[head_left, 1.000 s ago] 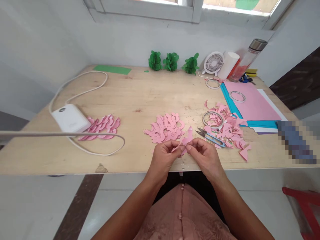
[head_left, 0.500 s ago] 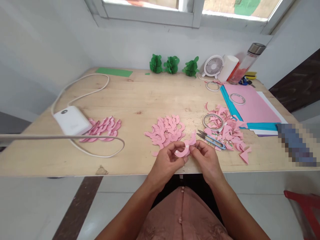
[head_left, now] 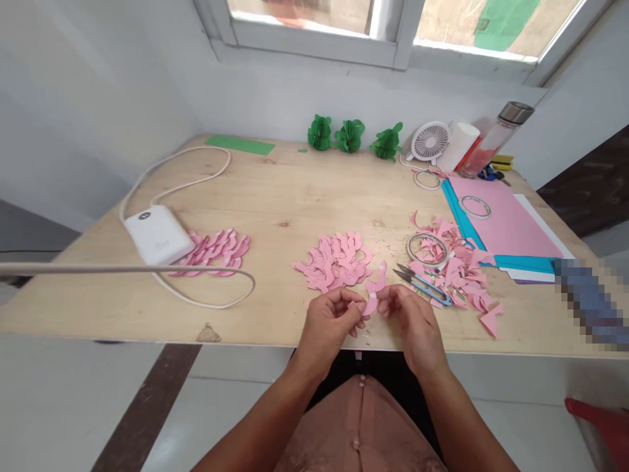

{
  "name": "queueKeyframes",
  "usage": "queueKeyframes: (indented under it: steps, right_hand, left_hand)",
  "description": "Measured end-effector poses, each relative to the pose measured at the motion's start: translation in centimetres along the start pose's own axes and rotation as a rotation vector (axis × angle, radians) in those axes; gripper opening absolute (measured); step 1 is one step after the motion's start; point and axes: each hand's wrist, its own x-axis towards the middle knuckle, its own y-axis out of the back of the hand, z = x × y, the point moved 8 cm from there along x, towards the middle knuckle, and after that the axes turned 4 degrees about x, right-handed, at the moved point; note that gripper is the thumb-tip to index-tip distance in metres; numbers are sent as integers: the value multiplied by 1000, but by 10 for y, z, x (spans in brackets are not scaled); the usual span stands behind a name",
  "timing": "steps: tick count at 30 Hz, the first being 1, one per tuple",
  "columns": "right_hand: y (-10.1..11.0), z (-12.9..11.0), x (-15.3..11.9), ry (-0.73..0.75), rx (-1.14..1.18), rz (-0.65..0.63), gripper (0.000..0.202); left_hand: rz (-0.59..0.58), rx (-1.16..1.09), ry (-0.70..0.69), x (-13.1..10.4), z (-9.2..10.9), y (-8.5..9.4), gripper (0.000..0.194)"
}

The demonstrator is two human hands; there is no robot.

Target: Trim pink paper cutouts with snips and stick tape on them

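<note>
In the head view, near the pale wooden table's [head_left: 270,196] front, the left hand [head_left: 330,322] pinches 1 wavy pink paper strip [head_left: 378,283] low, presumably steadying it, the right hand [head_left: 417,328] half-curled alongside, contact unclear.

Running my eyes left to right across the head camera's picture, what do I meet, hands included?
White boxy device → flat green strip → left hand → curved pink piece it pinches → right hand → tape roll on the pink sheet.
</note>
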Motion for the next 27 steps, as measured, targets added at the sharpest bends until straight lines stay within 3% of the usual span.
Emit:
queueKeyframes:
  steps: [9,12,14,17,20,23,27]
  right_hand:
    - [-15,11,-2,-155,-44,-40,24]
    - [-15,13,-2,-145,-107,-54,25]
    - [-14,14,-2,-120,-155,-57,27]
    - [-12,17,-3,-127,-203,-60,31]
    - [-9,20,-5,-145,-223,-47,31]
    - [-6,21,-7,-151,-223,-27,30]
    - [-4,23,-9,-155,-220,-17,30]
  left_hand:
    - [-40,31,-42,-8,0,1,13]
    - [-17,27,-66,-8,5,15,18]
    - [61,39,-94,-6,11,37,22]
    - [256,123,-147,-3,23,85,22]
    - [487,332,-193,-4,37,138,20]
    - [678,542,-210,-6,50,179,20]
    - [782,1096,-110,-4,60,199,20]
